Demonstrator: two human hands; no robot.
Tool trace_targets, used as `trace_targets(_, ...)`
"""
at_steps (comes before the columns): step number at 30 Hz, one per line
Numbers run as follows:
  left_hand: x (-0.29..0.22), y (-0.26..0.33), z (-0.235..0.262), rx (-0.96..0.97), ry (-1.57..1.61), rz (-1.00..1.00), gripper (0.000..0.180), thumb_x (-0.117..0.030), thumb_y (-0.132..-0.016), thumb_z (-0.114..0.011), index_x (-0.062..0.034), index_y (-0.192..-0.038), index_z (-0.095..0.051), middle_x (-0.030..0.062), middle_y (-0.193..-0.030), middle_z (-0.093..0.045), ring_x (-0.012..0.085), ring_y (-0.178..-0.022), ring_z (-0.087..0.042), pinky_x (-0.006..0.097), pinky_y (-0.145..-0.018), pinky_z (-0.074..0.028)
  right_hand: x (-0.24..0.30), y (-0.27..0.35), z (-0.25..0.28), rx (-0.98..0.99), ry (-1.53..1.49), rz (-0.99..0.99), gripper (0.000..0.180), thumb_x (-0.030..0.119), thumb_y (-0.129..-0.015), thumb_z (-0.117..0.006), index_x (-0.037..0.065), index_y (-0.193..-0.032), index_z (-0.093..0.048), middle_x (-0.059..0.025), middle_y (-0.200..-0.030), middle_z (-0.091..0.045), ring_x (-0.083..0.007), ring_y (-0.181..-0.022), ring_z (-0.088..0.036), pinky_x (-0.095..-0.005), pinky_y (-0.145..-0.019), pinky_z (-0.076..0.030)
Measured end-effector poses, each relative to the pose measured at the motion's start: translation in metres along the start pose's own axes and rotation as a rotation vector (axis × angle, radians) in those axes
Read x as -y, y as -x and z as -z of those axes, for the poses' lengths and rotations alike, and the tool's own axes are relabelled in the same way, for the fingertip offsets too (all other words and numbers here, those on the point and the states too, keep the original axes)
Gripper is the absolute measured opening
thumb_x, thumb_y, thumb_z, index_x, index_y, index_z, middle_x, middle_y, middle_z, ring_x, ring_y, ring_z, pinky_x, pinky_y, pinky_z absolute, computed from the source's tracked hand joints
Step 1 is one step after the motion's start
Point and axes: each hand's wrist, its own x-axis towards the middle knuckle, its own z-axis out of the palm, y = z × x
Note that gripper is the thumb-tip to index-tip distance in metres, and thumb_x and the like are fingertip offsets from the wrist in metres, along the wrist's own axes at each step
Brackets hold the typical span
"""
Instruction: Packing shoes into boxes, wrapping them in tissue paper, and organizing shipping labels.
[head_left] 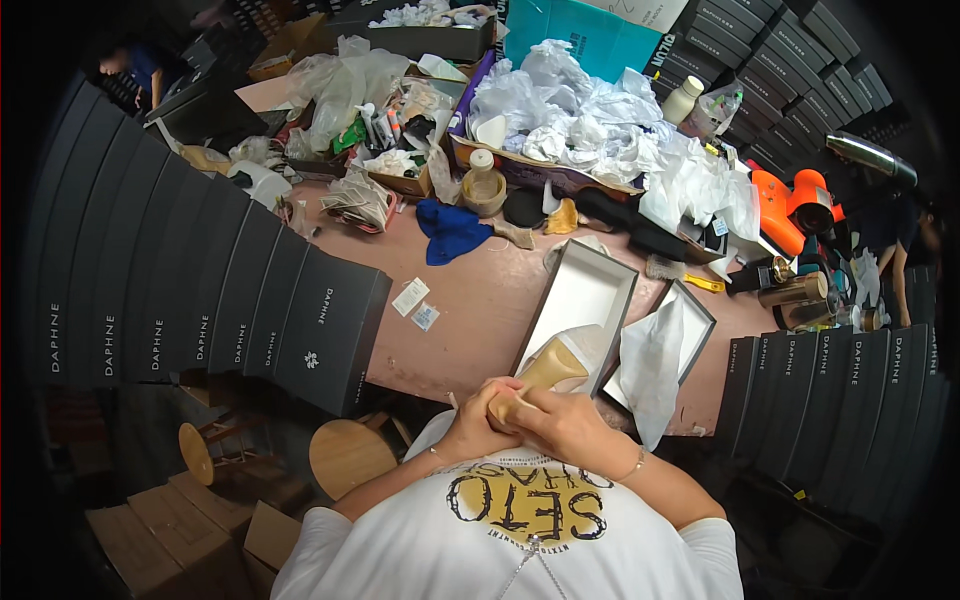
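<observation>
Close to my body, a tan shoe [553, 366] is held in both hands, its broad end pointing away over the near end of an open shoebox [570, 300] with a white inside. My left hand [478, 422] wraps round the near end of the shoe. My right hand [562, 424] is closed on it from the other side, fingers curled against the left ones. White tissue paper [598, 345] shows just behind the shoe. Right of the box, a dark-rimmed lid [697, 318] lies with a white sheet [648, 370] draped over it. The shoe's near part is hidden by my fingers.
Rows of dark shoeboxes [215, 265] stand left, with more shoeboxes [830, 385] right. Behind are a carton of crumpled paper [560, 105], a blue cloth [452, 230], a yellow-handled brush [703, 283] and an orange tool [785, 210]. Two paper tags [411, 296] lie left. Stools [350, 457] stand below.
</observation>
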Motion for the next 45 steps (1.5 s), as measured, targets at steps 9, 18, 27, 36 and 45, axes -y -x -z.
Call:
trace_targets(9,-0.017,-0.008,0.004,0.001,-0.083,-0.002,0.057,-0.008,-0.058,-0.084,-0.0049,-0.104,-0.052,0.0124,-0.121,-0.054,0.0256,-0.106,-0.059,0.035,-0.089,-0.048,-0.003,-0.019,-0.001,-0.137,-0.123,0.102,0.019,0.015,-0.081,-0.068,0.01,-0.097,-0.061,-0.0067,-0.087,-0.058,-0.026,-0.062,-0.061,-0.0349,-0.053,-0.049)
trace_targets(18,-0.025,-0.028,0.025,-0.399,-0.25,-0.458,0.041,-0.001,-0.06,-0.078,-0.0069,-0.091,-0.051,0.0096,-0.102,-0.061,0.0322,-0.111,-0.055,0.039,-0.088,-0.048,-0.013,0.011,0.046,-0.181,0.003,-0.19,0.014,0.013,-0.081,-0.069,0.008,-0.09,-0.062,-0.0078,-0.08,-0.057,-0.0241,-0.061,-0.06,-0.0345,-0.052,-0.048)
trace_targets(27,-0.023,-0.024,0.031,-0.448,-0.419,-0.504,0.044,-0.004,-0.059,-0.08,-0.0061,-0.092,-0.052,0.0097,-0.1,-0.062,0.0325,-0.107,-0.057,0.04,-0.087,-0.048,-0.002,-0.045,-0.001,-0.165,0.087,0.071,0.012,0.011,-0.081,-0.065,0.01,-0.09,-0.057,-0.0069,-0.076,-0.052,-0.0242,-0.06,-0.059,-0.036,-0.051,-0.048)
trace_targets(36,-0.028,-0.013,0.063,-0.74,-0.432,-0.566,0.044,-0.006,-0.062,-0.081,-0.0063,-0.092,-0.048,0.0104,-0.103,-0.06,0.0327,-0.107,-0.056,0.041,-0.088,-0.048,-0.096,-0.122,-0.009,-0.462,0.012,-0.223,0.036,0.018,-0.086,-0.065,0.012,-0.12,-0.054,-0.0185,-0.111,-0.054,-0.0372,-0.097,-0.057,-0.0395,-0.079,-0.048)
trace_targets(45,-0.027,-0.046,0.022,-0.547,-0.228,-0.592,0.051,-0.007,-0.061,-0.078,-0.0086,-0.096,-0.041,0.0114,-0.108,-0.053,0.034,-0.116,-0.048,0.05,-0.104,-0.032,-0.104,-0.066,-0.096,-0.11,-1.58,-0.34,0.099,0.062,-0.077,-0.065,0.01,-0.148,-0.02,-0.0117,-0.142,-0.04,-0.0206,-0.125,-0.045,-0.0385,-0.107,-0.034)
